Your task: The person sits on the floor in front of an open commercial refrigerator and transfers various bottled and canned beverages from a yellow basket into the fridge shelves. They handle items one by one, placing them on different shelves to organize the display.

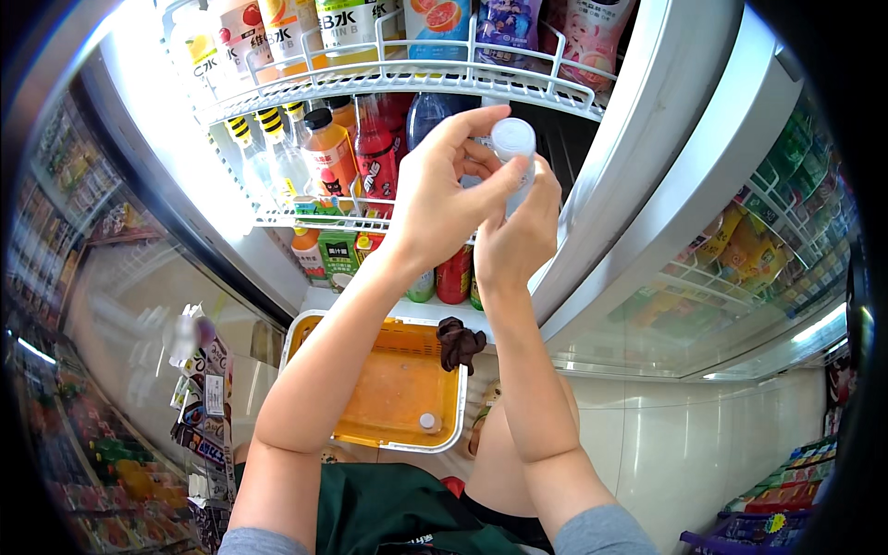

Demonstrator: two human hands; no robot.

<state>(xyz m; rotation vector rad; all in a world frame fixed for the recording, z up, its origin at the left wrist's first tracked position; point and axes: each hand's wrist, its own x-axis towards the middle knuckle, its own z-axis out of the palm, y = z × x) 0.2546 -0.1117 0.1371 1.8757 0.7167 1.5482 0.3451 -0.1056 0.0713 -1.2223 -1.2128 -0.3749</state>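
Both my hands are at a bottle with a whitish cap (513, 136), held up before the open drinks fridge. My right hand (519, 243) grips its body from below. My left hand (444, 184) has its thumb against the bottle just under the cap, its index finger reaching out beside the cap. Much of the bottle is hidden by my fingers. Behind my hands, a white wire shelf (416, 80) carries drink bottles. On the shelf below stand an orange drink bottle (331, 156) and a red drink bottle (374, 159).
Below my arms sits an orange basket with a white rim (454, 423). A small capped bottle (429, 422) stands inside, and a bunched dark brown cloth item (459, 345) hangs over the rim. The fridge door (659, 229) is at right. Hanging snack packets (205, 388) are at left.
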